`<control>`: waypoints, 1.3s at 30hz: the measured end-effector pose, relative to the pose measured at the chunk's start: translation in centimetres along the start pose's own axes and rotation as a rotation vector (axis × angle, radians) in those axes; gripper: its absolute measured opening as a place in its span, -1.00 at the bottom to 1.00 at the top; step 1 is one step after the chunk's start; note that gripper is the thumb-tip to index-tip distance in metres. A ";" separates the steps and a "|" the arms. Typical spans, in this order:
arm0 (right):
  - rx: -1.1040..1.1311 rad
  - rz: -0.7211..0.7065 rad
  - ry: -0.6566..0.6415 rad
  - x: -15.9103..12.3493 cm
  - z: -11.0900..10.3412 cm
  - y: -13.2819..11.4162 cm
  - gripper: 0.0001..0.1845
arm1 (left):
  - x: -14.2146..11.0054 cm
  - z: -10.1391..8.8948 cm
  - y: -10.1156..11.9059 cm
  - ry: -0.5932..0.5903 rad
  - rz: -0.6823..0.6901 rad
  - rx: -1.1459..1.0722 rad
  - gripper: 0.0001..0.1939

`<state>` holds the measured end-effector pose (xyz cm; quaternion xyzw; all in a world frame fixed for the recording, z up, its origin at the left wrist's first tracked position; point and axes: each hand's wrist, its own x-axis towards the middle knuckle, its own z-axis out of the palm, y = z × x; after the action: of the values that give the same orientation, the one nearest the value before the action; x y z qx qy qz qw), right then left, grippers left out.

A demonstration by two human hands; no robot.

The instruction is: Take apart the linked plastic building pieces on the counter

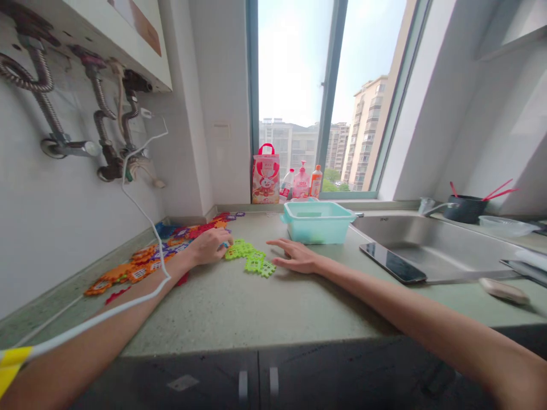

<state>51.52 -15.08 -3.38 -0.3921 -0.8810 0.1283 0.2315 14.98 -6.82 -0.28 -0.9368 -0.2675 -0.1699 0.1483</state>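
Several bright green plastic puzzle pieces (pixel 252 257) lie joined on the counter in front of me. My left hand (pixel 210 246) rests curled at their left end, its fingertips closed on a small piece I cannot make out. My right hand (pixel 297 256) lies flat and open on the counter just right of the green pieces, fingers stretched toward them. A long spread of orange, red, blue and purple puzzle pieces (pixel 150 259) runs along the wall behind my left arm.
A turquoise plastic tub (pixel 317 223) stands behind my right hand. A phone (pixel 392 263) lies on the edge of the steel sink (pixel 431 245). Bottles and a red bag (pixel 265 176) stand on the windowsill. A white cable (pixel 141 213) hangs over my left arm.
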 end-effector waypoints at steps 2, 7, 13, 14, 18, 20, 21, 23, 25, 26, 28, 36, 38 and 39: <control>0.036 -0.010 0.036 1.5 0.5 0.5 -0.12 | 0.0 -0.2 0.2 -0.012 0.065 -0.008 -0.77; 0.028 -0.061 0.032 1.7 0.7 0.4 -0.16 | 0.7 -0.3 2.5 -0.032 0.143 -0.102 -0.73; -0.054 -0.121 -0.073 0.0 -0.6 -1.8 -0.24 | 1.2 -0.1 4.2 -0.096 0.132 -0.156 -0.47; -0.060 -0.112 -0.082 -0.1 -0.8 -2.1 -0.25 | 1.2 0.1 4.1 -0.083 0.093 -0.152 -0.43; -0.080 -0.117 -0.067 -0.5 -1.2 -2.7 -0.28 | 0.7 0.8 2.9 -0.077 -0.058 -0.083 -0.41; -0.098 -0.151 -0.043 -0.8 -1.3 -2.9 -0.31 | 0.5 0.9 2.3 -0.109 -0.091 -0.046 -0.39; -0.106 -0.171 -0.032 -0.8 -1.3 -2.9 -0.32 | 0.4 0.9 2.0 -0.127 -0.102 -0.029 -0.37; -0.119 -0.211 -0.024 -1.0 -1.2 -3.1 -0.37 | 0.4 0.8 1.6 -0.159 -0.122 -0.001 -0.33; -0.125 -0.244 -0.029 -1.1 -1.0 -3.2 -0.44 | 0.5 0.7 1.4 -0.185 -0.123 0.019 -0.36; -0.125 -0.256 -0.034 -1.1 -1.0 -3.2 -0.48 | 0.5 0.7 1.4 -0.194 -0.115 0.026 -0.39; -0.116 -0.276 -0.034 -1.1 -0.8 -3.3 -0.57 | 0.7 0.6 1.5 -0.209 -0.086 0.030 -0.44; -0.091 -0.325 -0.021 -0.8 -1.2 -3.5 -0.86 | 1.6 0.2 4.5 -0.179 0.056 -0.140 -0.53; -0.100 -0.322 -0.034 -0.8 -1.4 -3.7 -0.90 | 1.8 0.1 5.3 -0.152 0.095 -0.179 -0.54; -0.107 -0.317 -0.039 -0.8 -1.5 -3.7 -0.91 | 1.8 0.0 5.6 -0.143 0.114 -0.198 -0.53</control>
<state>50.39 -18.03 -0.81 -0.2574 -0.9417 0.0504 0.2105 19.54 -10.58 -0.65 -0.9703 -0.2056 -0.1194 0.0452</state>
